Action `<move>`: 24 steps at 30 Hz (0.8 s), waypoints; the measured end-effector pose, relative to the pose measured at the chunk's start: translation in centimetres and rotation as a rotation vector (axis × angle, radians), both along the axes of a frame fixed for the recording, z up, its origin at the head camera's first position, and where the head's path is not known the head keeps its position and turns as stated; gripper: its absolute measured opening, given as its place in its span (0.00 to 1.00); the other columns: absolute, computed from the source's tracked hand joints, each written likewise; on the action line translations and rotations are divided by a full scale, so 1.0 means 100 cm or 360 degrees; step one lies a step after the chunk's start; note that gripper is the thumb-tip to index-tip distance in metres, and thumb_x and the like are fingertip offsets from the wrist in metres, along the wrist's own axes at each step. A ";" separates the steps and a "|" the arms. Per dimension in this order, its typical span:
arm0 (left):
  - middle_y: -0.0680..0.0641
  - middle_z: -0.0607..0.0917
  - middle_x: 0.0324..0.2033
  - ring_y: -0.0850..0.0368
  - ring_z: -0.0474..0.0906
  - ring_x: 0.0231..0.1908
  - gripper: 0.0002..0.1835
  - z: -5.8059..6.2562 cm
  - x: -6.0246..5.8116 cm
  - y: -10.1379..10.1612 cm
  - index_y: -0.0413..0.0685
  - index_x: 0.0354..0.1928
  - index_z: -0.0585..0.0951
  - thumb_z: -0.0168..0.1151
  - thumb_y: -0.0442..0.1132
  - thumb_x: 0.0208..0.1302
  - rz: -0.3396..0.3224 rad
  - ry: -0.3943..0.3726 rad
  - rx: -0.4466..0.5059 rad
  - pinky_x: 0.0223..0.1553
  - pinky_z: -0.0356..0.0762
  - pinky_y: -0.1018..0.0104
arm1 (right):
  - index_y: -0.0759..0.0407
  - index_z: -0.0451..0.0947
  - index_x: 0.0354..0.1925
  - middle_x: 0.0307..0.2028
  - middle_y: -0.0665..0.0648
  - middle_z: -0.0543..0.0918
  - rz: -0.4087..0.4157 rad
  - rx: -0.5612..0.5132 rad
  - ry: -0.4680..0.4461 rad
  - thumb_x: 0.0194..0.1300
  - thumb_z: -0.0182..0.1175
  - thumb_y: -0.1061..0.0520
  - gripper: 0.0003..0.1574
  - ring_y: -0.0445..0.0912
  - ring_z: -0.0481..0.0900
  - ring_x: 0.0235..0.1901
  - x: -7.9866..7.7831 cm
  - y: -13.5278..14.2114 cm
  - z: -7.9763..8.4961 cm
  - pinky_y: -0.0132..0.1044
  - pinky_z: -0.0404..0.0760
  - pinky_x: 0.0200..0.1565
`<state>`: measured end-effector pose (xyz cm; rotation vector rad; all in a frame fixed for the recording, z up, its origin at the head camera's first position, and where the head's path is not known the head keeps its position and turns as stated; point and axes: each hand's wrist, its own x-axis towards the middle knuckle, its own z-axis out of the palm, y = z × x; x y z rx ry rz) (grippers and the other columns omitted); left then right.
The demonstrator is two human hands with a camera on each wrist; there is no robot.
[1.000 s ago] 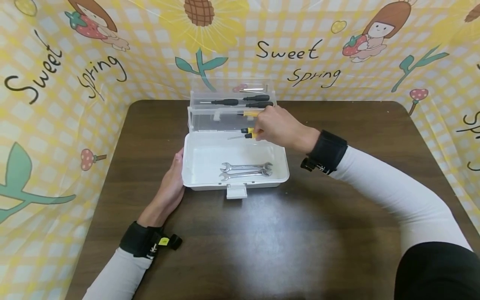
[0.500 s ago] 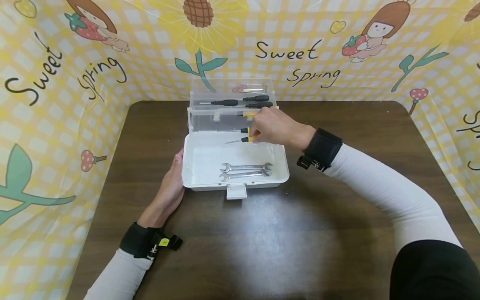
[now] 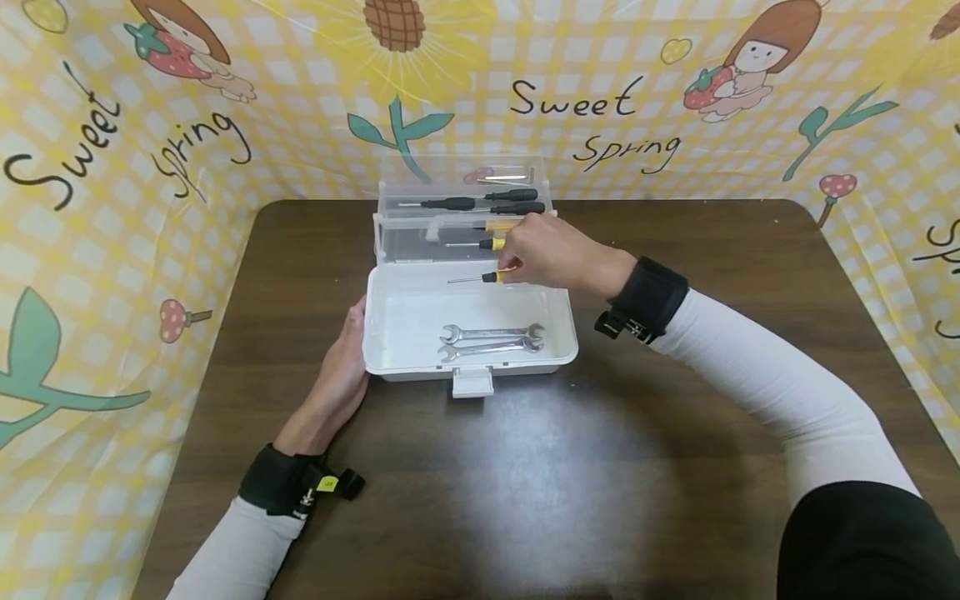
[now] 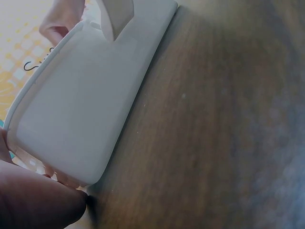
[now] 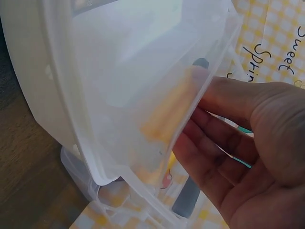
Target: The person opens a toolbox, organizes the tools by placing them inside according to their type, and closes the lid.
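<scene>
A white toolbox [image 3: 397, 317] stands on the table with its clear lid [image 3: 405, 242] tipped back. My left hand [image 3: 342, 367] rests along its left end, fingers against the wall. Over the back of the base, my right hand [image 3: 551, 254] pinches a yellow-and-black screwdriver [image 3: 490, 277], shaft pointing left. Just above it shows another yellow-and-black screwdriver shape [image 3: 487, 244], which may be a reflection in the lid; I cannot tell. In the right wrist view, a yellow handle [image 5: 167, 114] blurs through the translucent wall by the right hand's fingertips. Two open-end wrenches [image 3: 491, 342] lie inside the base.
In the lid's far part lie several black-handled screwdrivers [image 3: 448, 204], a yellow handle [image 3: 504, 225] and thin L-shaped metal keys [image 3: 510, 178]. The front latch [image 3: 472, 383] hangs down. Behind the brown table [image 3: 637, 467] hangs a yellow checked cloth [image 3: 465, 125].
My right hand has shifted slightly left. The lower screwdriver has come a little nearer to me, and the gap to the upper shape has widened. My left hand stays put.
</scene>
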<state>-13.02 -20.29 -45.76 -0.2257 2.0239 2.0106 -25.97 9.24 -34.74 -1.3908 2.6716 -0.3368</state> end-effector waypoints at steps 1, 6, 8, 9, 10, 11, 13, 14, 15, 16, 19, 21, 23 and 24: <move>0.62 0.43 0.78 0.65 0.41 0.74 0.38 0.000 0.000 0.000 0.71 0.78 0.43 0.29 0.70 0.69 0.0000 0.0002 0.0000 0.73 0.44 0.56 | 0.56 0.90 0.37 0.31 0.51 0.88 0.0005 -0.0015 0.0012 0.58 0.69 0.55 0.09 0.42 0.79 0.30 0.001 0.001 0.001 0.36 0.80 0.36; 0.61 0.43 0.78 0.65 0.41 0.74 0.39 0.000 0.001 0.001 0.69 0.78 0.43 0.28 0.70 0.68 0.0006 0.0010 0.0001 0.73 0.44 0.57 | 0.54 0.90 0.37 0.29 0.49 0.86 -0.0021 -0.0148 0.0098 0.60 0.68 0.50 0.11 0.39 0.79 0.29 0.004 0.008 0.005 0.36 0.79 0.33; 0.61 0.43 0.78 0.65 0.41 0.74 0.39 0.000 0.001 0.001 0.69 0.79 0.43 0.28 0.70 0.68 0.0009 0.0018 0.0001 0.73 0.44 0.57 | 0.54 0.90 0.37 0.30 0.48 0.86 -0.0047 -0.0202 0.0128 0.60 0.68 0.49 0.12 0.38 0.80 0.29 0.004 0.010 0.006 0.36 0.80 0.33; 0.61 0.44 0.78 0.65 0.42 0.74 0.39 0.000 0.001 0.001 0.69 0.79 0.43 0.28 0.70 0.68 0.0010 0.0020 -0.0001 0.73 0.44 0.57 | 0.54 0.90 0.37 0.30 0.48 0.87 -0.0056 -0.0218 0.0146 0.60 0.68 0.49 0.12 0.38 0.80 0.29 0.004 0.012 0.007 0.36 0.80 0.33; 0.61 0.44 0.78 0.65 0.42 0.74 0.39 0.001 0.000 0.001 0.69 0.79 0.43 0.28 0.69 0.69 0.0011 0.0026 0.0000 0.73 0.44 0.57 | 0.54 0.90 0.37 0.30 0.48 0.87 -0.0064 -0.0234 0.0156 0.60 0.68 0.48 0.13 0.38 0.81 0.30 0.004 0.013 0.007 0.36 0.80 0.32; 0.61 0.44 0.78 0.65 0.42 0.74 0.39 0.001 0.001 0.001 0.69 0.79 0.43 0.28 0.69 0.69 0.0011 0.0028 0.0000 0.73 0.44 0.57 | 0.54 0.90 0.37 0.30 0.49 0.87 -0.0068 -0.0247 0.0171 0.60 0.67 0.48 0.13 0.38 0.81 0.30 0.004 0.015 0.008 0.35 0.80 0.32; 0.60 0.45 0.78 0.65 0.43 0.74 0.38 0.001 0.001 0.001 0.69 0.79 0.44 0.28 0.69 0.69 0.0010 0.0029 0.0008 0.73 0.45 0.57 | 0.55 0.90 0.36 0.30 0.49 0.87 -0.0072 -0.0278 0.0221 0.60 0.67 0.47 0.13 0.39 0.81 0.29 0.004 0.019 0.011 0.35 0.79 0.30; 0.60 0.45 0.78 0.65 0.43 0.74 0.39 0.001 0.001 0.001 0.69 0.79 0.44 0.28 0.69 0.69 0.0007 0.0031 0.0009 0.73 0.45 0.57 | 0.54 0.90 0.36 0.30 0.49 0.87 -0.0077 -0.0294 0.0254 0.61 0.66 0.47 0.14 0.38 0.80 0.27 0.004 0.021 0.013 0.34 0.78 0.28; 0.60 0.45 0.78 0.64 0.43 0.74 0.39 0.001 0.000 0.001 0.68 0.79 0.44 0.28 0.69 0.69 0.0006 0.0033 0.0014 0.73 0.45 0.57 | 0.55 0.90 0.36 0.29 0.50 0.87 -0.0081 -0.0321 0.0281 0.62 0.65 0.46 0.15 0.39 0.80 0.26 0.004 0.024 0.015 0.34 0.76 0.27; 0.60 0.45 0.78 0.64 0.43 0.74 0.39 0.001 0.000 0.001 0.69 0.79 0.44 0.28 0.69 0.69 0.0005 0.0033 0.0011 0.73 0.45 0.57 | 0.55 0.89 0.36 0.28 0.50 0.86 -0.0097 -0.0346 0.0311 0.63 0.64 0.46 0.16 0.39 0.78 0.25 0.003 0.027 0.018 0.34 0.74 0.25; 0.60 0.45 0.78 0.64 0.43 0.74 0.39 0.001 0.000 0.001 0.69 0.78 0.44 0.28 0.69 0.69 0.0004 0.0033 -0.0002 0.73 0.45 0.57 | 0.57 0.89 0.35 0.26 0.51 0.85 -0.0168 -0.0442 0.0376 0.66 0.60 0.44 0.19 0.41 0.74 0.21 -0.002 0.038 0.026 0.35 0.70 0.24; 0.60 0.44 0.78 0.64 0.42 0.74 0.38 0.002 0.000 0.001 0.70 0.78 0.44 0.28 0.70 0.68 0.0005 0.0028 -0.0012 0.73 0.45 0.57 | 0.58 0.89 0.36 0.26 0.53 0.86 -0.0279 -0.0503 0.0395 0.68 0.57 0.43 0.23 0.42 0.76 0.23 -0.008 0.046 0.031 0.36 0.71 0.26; 0.61 0.44 0.78 0.65 0.42 0.74 0.38 0.002 0.000 0.002 0.70 0.78 0.44 0.28 0.70 0.68 0.0005 0.0023 -0.0022 0.73 0.44 0.57 | 0.60 0.88 0.36 0.27 0.55 0.86 -0.0436 -0.0556 0.0366 0.70 0.54 0.41 0.27 0.44 0.77 0.23 -0.016 0.056 0.033 0.37 0.71 0.28; 0.61 0.44 0.78 0.65 0.42 0.74 0.38 0.001 0.000 0.002 0.70 0.78 0.44 0.28 0.70 0.68 0.0005 0.0020 -0.0021 0.73 0.44 0.57 | 0.60 0.88 0.37 0.28 0.56 0.86 -0.0529 -0.0575 0.0332 0.71 0.53 0.40 0.28 0.45 0.77 0.24 -0.019 0.061 0.033 0.37 0.71 0.29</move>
